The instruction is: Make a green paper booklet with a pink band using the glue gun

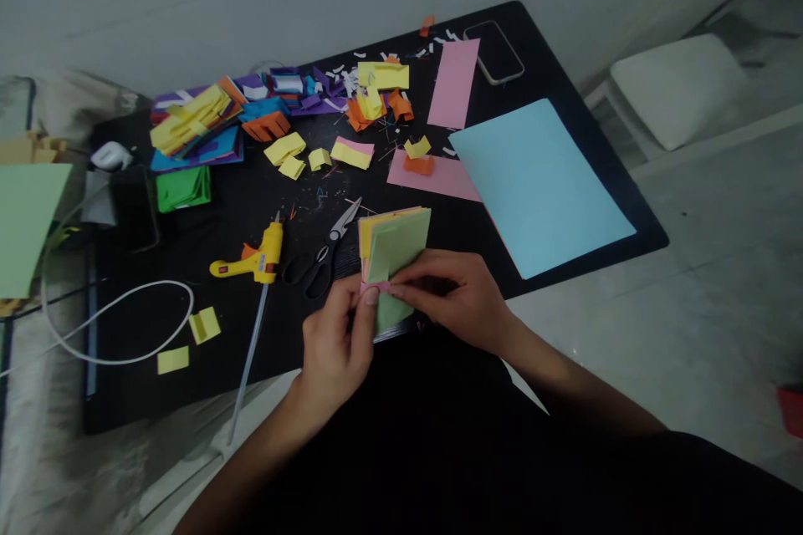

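Observation:
Both hands grip a small stack of folded paper [401,242], pale green in front with yellow and orange sheets behind, at the table's near edge. My left hand [339,343] is closed on its lower left side, thumb pressed on a narrow pink paper strip [375,288] that crosses the stack. From the right, my right hand [455,292] pinches the stack near the end of that strip; the fingertips partly hide it. Just beyond my left hand lie black-handled scissors [326,247], blades partly apart. A yellow glue gun [263,255] with a glue stick lies left of them.
On the black table [251,384] are a light blue sheet [543,184], pink paper [453,84], a phone [500,54], a green paper bundle [183,188] and a heap of coloured paper [194,121]. A white cable [144,284] loops at the left. A white stool [677,88] stands at right.

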Action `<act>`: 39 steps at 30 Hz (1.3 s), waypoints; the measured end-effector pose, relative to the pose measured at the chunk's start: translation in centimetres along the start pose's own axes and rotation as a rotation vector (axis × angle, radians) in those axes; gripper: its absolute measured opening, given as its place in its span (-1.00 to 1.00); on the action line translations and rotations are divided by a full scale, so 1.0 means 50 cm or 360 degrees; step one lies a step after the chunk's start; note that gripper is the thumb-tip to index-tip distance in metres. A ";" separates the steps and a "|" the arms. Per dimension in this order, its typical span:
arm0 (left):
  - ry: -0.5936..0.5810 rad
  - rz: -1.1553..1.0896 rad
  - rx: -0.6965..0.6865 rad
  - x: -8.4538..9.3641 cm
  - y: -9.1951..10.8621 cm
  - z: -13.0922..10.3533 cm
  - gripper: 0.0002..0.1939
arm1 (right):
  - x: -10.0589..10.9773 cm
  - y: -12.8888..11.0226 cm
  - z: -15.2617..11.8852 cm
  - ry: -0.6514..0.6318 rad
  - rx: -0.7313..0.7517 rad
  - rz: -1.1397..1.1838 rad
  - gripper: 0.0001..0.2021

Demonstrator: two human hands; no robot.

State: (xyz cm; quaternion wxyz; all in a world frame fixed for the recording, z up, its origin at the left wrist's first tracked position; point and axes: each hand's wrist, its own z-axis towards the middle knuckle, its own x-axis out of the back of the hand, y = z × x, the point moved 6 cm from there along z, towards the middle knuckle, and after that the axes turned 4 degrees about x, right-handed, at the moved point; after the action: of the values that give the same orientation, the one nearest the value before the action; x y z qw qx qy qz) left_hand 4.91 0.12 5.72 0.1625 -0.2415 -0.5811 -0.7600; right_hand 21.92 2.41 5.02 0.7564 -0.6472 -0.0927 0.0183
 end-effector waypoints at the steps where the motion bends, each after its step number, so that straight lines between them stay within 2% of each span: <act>1: 0.0001 -0.0013 -0.0002 0.000 0.000 0.000 -0.87 | 0.000 0.002 -0.001 0.0012 -0.0036 0.0015 -0.94; 5: -0.0007 -0.0029 0.0003 -0.004 -0.003 -0.004 -0.86 | -0.004 0.010 -0.009 0.0039 -0.0180 0.0024 -0.90; 8: -0.0006 -0.0009 0.0011 -0.006 -0.001 -0.009 -0.86 | -0.008 0.011 -0.015 0.0062 -0.0198 -0.0004 -0.89; 11: 0.0033 0.0048 0.0017 -0.009 0.005 -0.011 -0.84 | -0.011 0.002 -0.018 0.0140 -0.0068 -0.0176 -0.89; 16: 0.0119 0.0192 -0.0037 -0.014 0.011 -0.006 -0.83 | -0.017 -0.025 -0.033 0.0387 0.0238 -0.0606 -0.86; 20: 0.0118 0.0235 -0.0040 -0.018 0.001 -0.003 -0.83 | -0.026 -0.026 -0.043 0.0482 0.0226 -0.0676 -0.87; 23: 0.0084 0.0204 -0.0016 -0.018 -0.005 -0.005 -0.83 | -0.024 -0.013 -0.042 0.0438 0.0071 -0.0559 -0.88; 26: 0.0043 0.0124 0.0056 -0.016 -0.009 -0.004 -0.84 | -0.018 0.000 -0.034 0.0284 -0.0065 -0.0318 -0.89; 29: 0.0020 -0.0022 0.0181 -0.013 -0.016 0.000 -0.86 | -0.012 0.004 -0.024 0.0093 -0.0102 -0.0067 -0.93; 31: -0.0011 -0.0138 0.0249 -0.013 -0.021 0.002 -0.85 | -0.006 -0.001 -0.017 0.0017 -0.0057 -0.0058 -0.93; 35: -0.0061 -0.0279 0.0319 -0.015 -0.029 0.005 -0.82 | 0.005 -0.012 -0.009 0.0012 0.0058 -0.0185 -0.96; 39: -0.0101 -0.0322 0.0353 -0.019 -0.037 0.002 -0.82 | 0.006 -0.010 -0.009 0.0082 0.0074 -0.0207 -0.98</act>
State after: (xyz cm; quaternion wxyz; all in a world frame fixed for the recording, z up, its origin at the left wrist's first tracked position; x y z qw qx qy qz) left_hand 4.76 0.67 3.72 0.0923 -0.1863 -0.6877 -0.6956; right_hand 22.25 1.94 5.49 0.7729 -0.6224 -0.1145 -0.0455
